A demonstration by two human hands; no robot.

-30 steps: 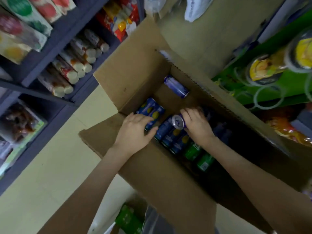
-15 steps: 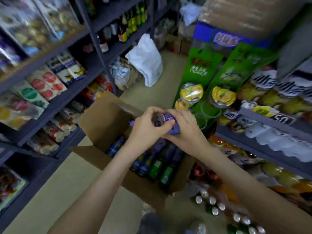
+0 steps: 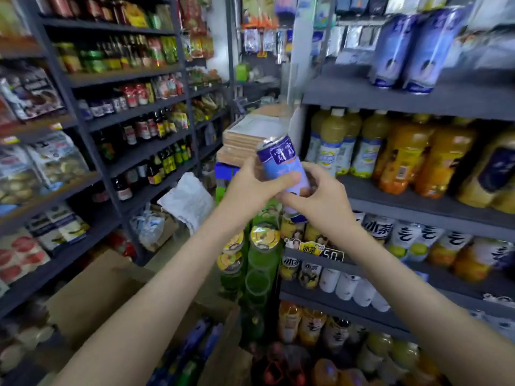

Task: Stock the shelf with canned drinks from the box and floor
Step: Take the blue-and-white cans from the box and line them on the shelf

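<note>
A tall blue drink can (image 3: 281, 162) with a silver top is held up at chest height, tilted slightly left. My left hand (image 3: 252, 188) wraps its left side with the thumb across the front. My right hand (image 3: 320, 201) grips its lower right part. A second can bottom (image 3: 296, 215) shows under my right hand. The open cardboard box (image 3: 92, 296) sits on the floor below my arms, with several blue and green cans (image 3: 195, 349) lying inside. The dark shelf (image 3: 418, 204) on the right carries juice bottles just beyond the can.
A dark rack (image 3: 117, 151) full of bottles and packets lines the left side. A green display stand (image 3: 259, 274) with cup lids stands at the right shelf's end. A white bag (image 3: 189, 201) and stacked cartons (image 3: 245, 140) fill the aisle's far end.
Both hands lifted the can from the box up to shelf height. My view swung up from the box to the aisle and shelves.
</note>
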